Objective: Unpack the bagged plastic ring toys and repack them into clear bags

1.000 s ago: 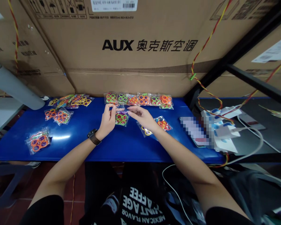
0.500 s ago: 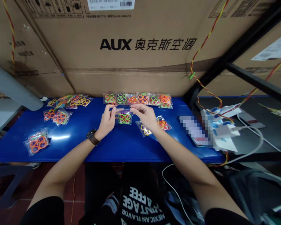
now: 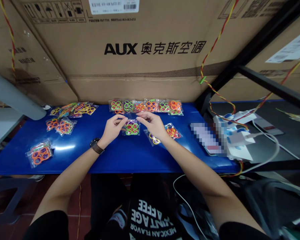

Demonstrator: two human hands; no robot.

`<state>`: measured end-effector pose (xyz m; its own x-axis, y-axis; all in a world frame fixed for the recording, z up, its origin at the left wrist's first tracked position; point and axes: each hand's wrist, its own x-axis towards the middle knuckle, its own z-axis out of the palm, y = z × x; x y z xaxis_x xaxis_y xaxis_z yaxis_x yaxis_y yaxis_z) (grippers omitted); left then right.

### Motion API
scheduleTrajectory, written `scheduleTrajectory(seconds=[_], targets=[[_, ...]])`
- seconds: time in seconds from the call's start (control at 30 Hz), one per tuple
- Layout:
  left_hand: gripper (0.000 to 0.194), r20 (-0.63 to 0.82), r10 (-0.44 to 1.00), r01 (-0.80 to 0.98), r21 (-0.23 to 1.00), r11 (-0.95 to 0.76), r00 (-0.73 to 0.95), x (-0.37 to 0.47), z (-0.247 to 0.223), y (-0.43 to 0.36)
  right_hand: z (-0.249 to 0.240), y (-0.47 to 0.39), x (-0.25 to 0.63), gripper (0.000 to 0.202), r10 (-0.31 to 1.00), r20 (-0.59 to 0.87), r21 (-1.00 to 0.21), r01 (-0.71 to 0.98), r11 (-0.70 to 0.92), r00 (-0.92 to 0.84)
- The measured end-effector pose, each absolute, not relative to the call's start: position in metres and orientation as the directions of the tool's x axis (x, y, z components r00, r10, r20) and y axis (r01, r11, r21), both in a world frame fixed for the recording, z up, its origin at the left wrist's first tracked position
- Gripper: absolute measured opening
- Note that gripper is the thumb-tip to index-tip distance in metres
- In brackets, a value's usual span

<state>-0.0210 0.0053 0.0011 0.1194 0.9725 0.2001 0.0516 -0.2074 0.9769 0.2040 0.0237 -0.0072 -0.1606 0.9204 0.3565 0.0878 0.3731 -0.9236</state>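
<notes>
Between my hands is a small clear plastic packet (image 3: 132,128) with green rings and some purple and red inside. My left hand (image 3: 114,128) pinches its upper left side between thumb and fingers. At the upper right corner, my right hand (image 3: 152,124) pinches the same packet. Below my right wrist lie a packet with yellow rings (image 3: 154,138), partly covered by the hand, and a red and yellow packet (image 3: 173,131). A row of similar packets (image 3: 151,106) stretches along the back of the blue table.
More packets lie at left: a pile (image 3: 76,108), an orange pair (image 3: 62,125) and one near the front (image 3: 41,153). A large cardboard box (image 3: 140,73) stands behind the blue tabletop (image 3: 110,158). To the right are a blurred phone (image 3: 207,138), white plugs (image 3: 237,136) and a black frame (image 3: 255,80).
My left hand has moved slightly down and its fingers are closer to the packet's top edge. The packet hangs a little lower. The view has shifted slightly.
</notes>
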Motion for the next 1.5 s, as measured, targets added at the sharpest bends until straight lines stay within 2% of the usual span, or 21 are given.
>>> scheduleTrajectory(seconds=[0.23,0.63,0.83,1.07,1.3,1.5], targets=[[0.038,0.197,0.977,0.064,0.977,-0.202,0.075,-0.02,0.0,0.005,-0.013,0.027,0.204,0.032,0.931,0.324,-0.926,0.143,0.348,-0.169],[0.042,0.195,0.979,0.088,0.976,-0.199,0.054,-0.02,0.002,0.003,-0.006,0.022,0.205,0.041,0.91,0.39,-0.853,0.316,0.415,-0.143],[0.041,0.194,0.98,0.101,0.975,-0.196,0.033,-0.021,0.003,0.007,-0.008,0.022,0.203,0.045,0.909,0.384,-0.84,0.348,0.416,-0.159],[0.04,0.206,0.978,0.094,0.973,-0.209,0.041,-0.029,0.004,0.011,-0.016,0.027,0.205,0.046,0.908,0.375,-0.883,0.227,0.411,-0.187],[0.044,0.196,0.98,0.095,0.975,-0.199,0.04,-0.026,0.005,0.01,-0.024,0.035,0.201,0.041,0.939,0.269,-0.959,0.036,0.282,-0.215],[0.039,0.207,0.975,0.116,0.97,-0.215,0.076,-0.025,0.004,0.01,-0.025,0.037,0.202,0.03,0.948,0.243,-0.968,0.011,0.25,-0.205]])
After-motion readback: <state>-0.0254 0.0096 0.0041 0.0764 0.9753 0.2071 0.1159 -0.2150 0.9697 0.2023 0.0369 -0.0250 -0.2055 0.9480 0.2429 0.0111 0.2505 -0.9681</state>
